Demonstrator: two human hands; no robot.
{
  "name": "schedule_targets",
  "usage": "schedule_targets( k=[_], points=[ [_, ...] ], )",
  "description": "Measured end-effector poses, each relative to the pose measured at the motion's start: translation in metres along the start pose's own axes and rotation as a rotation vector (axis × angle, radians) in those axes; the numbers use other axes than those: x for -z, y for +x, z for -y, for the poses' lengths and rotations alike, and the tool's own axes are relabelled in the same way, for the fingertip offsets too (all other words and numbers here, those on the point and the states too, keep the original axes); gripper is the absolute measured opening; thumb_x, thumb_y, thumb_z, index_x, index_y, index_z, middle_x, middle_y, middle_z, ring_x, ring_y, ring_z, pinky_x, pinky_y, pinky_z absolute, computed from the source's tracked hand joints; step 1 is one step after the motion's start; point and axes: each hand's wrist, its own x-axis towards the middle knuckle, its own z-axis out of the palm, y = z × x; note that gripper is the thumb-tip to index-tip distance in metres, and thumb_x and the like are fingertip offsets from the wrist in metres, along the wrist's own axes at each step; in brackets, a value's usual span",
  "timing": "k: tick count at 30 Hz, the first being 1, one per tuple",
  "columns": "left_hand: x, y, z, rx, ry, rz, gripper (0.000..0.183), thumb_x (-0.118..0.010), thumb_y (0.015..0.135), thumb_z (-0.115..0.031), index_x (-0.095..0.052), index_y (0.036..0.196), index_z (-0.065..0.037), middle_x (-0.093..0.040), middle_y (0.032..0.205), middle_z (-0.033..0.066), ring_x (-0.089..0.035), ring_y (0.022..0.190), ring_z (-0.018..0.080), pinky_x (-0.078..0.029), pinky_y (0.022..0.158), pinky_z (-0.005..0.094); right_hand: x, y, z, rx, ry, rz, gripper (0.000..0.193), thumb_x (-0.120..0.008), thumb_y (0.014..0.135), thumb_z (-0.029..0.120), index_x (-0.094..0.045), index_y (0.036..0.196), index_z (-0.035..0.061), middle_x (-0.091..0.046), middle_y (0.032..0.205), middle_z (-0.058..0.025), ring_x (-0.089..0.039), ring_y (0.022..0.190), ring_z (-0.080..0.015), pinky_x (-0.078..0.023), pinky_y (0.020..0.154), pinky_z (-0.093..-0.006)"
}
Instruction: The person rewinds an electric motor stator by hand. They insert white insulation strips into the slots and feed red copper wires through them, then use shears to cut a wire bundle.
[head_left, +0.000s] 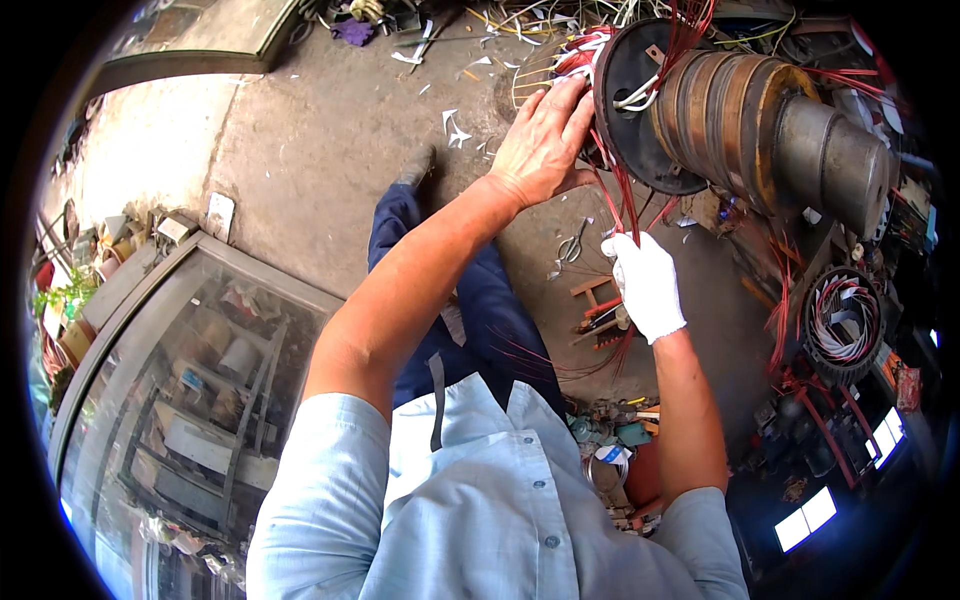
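My left hand [540,150], bare, lies with its fingers stretched out against the wire windings [588,55] of a large rotor, just left of its black disc [640,150]. My right hand [647,285] wears a white glove and is closed around a bundle of red wires [628,205] below the disc. These wires run up toward the winding, and thin loose ends hang beneath the glove. Right of the disc are worn copper-coloured rings [715,115] and a thick steel shaft [840,160]. More red and white leads come out through the disc.
Scissors [571,245] lie on the concrete floor among white scraps. A small wooden rack [592,290] with tools stands below them. A wound stator [850,372] sits at the right, near hanging red wires. A glass-fronted cabinet [270,270] stands at the left, beside my legs.
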Motion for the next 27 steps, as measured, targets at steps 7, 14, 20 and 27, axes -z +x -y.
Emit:
schedule_targets(
  k=[7,14,20,27],
  points=[
    [-0.017,0.0,0.006,-0.001,0.005,-0.131,0.1,-0.087,0.069,-0.038,-0.038,0.15,-0.006,-0.039,0.15,0.0209,-0.045,0.133,0.0415,-0.04,0.109,0.0481,-0.001,0.013,-0.016,-0.018,-0.028,-0.021,0.029,-0.057,0.1,0.028,-0.065,0.092,0.0002,-0.053,0.064,-0.0038,-0.049,0.058,-0.0121,-0.042,0.055,-0.0304],
    [-0.014,0.001,-0.019,0.157,-0.051,-0.107,0.096,-0.087,0.071,-0.028,-0.037,0.151,-0.012,-0.036,0.153,0.0179,-0.044,0.132,0.042,-0.04,0.109,0.0484,0.012,0.024,-0.025,0.11,-0.229,-0.039,0.037,-0.055,0.099,0.033,-0.064,0.096,-0.0023,-0.062,0.074,-0.0163,-0.061,0.07,-0.028,-0.048,0.068,-0.0394],
    [-0.031,-0.035,-0.066,0.665,-0.358,-0.157,0.062,-0.081,0.082,-0.026,-0.053,0.129,0.004,-0.06,0.123,0.0182,-0.058,0.114,0.0338,-0.044,0.102,0.0441,0.019,0.026,-0.023,0.149,-0.31,-0.043,0.038,-0.055,0.1,0.035,-0.061,0.095,-0.0021,-0.065,0.082,-0.0251,-0.064,0.081,-0.041,-0.049,0.072,-0.0465],
    [-0.032,-0.021,-0.085,1.076,-1.827,0.028,0.029,-0.055,0.092,-0.013,-0.062,0.116,0.0,-0.069,0.117,0.0162,-0.061,0.109,0.029,-0.043,0.104,0.0463,0.015,0.026,-0.03,0.232,-0.383,-0.02,0.038,-0.053,0.101,0.035,-0.06,0.095,-0.0026,-0.063,0.084,-0.0296,-0.063,0.084,-0.047,-0.048,0.072,-0.051]
  ],
)
